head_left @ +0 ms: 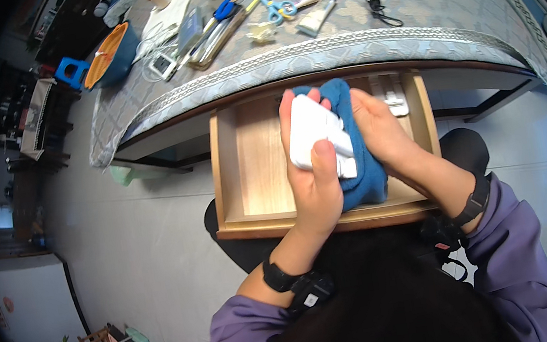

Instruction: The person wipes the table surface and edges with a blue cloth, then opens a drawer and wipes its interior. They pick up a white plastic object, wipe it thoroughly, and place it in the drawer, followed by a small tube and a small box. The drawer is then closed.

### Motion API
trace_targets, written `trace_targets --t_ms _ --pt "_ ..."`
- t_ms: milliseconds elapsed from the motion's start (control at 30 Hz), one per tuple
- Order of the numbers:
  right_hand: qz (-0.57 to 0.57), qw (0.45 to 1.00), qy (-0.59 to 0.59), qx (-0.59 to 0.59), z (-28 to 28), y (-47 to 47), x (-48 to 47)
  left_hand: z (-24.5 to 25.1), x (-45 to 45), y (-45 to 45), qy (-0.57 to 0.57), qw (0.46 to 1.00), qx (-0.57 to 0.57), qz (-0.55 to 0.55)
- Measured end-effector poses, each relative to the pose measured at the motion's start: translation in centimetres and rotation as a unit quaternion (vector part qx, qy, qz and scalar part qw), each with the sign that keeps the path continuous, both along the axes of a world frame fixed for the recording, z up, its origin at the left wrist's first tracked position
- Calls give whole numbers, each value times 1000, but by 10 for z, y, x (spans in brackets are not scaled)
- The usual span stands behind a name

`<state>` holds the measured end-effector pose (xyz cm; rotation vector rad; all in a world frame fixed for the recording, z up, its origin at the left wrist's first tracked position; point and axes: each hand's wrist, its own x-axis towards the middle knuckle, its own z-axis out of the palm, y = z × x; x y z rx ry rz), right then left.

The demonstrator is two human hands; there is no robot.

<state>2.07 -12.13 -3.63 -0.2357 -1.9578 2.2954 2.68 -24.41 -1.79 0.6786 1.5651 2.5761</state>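
Note:
My left hand [314,181] grips a white plastic device [313,126], its thumb across the lower part, where small blocks stick out. It looks like a charger or adapter; the exact kind is unclear. A blue cloth [365,174] is bunched against the device's right side. My right hand [377,122] holds that cloth from the right, with most of its fingers hidden behind it. Both hands are above an open wooden drawer [262,162]. At the drawer's back right lies another white plastic item [394,101], partly covered by my right hand.
On the cloth-covered table [418,9] lie blue scissors [280,10], a tube [317,15], a black cable [378,9], a pencil case [218,37] and a small white device [163,67]. A blue-and-orange basket [113,54] stands at the left edge. My knees flank the drawer.

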Motion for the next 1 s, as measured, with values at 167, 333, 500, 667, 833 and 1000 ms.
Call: trace_targets --t_ms 167,333,500,667,833,1000 --pt "-2 963 -221 -156 8 1 23 -15 7 -21 38 984 -160 -64" --pt "-27 947 -262 -182 11 19 35 -3 -7 -30 -112 972 -181 -97" --pt "-47 949 -134 -281 13 100 61 13 -41 -34 -315 906 -183 -216" --pt "-57 934 -3 -353 17 142 92 -29 -66 6 -398 834 -284 -256" --pt "-107 910 -33 -400 -30 164 104 -50 -79 56 -318 812 -449 -194" --pt "-66 913 5 -402 -45 172 110 -74 -89 48 -119 764 -614 -159"
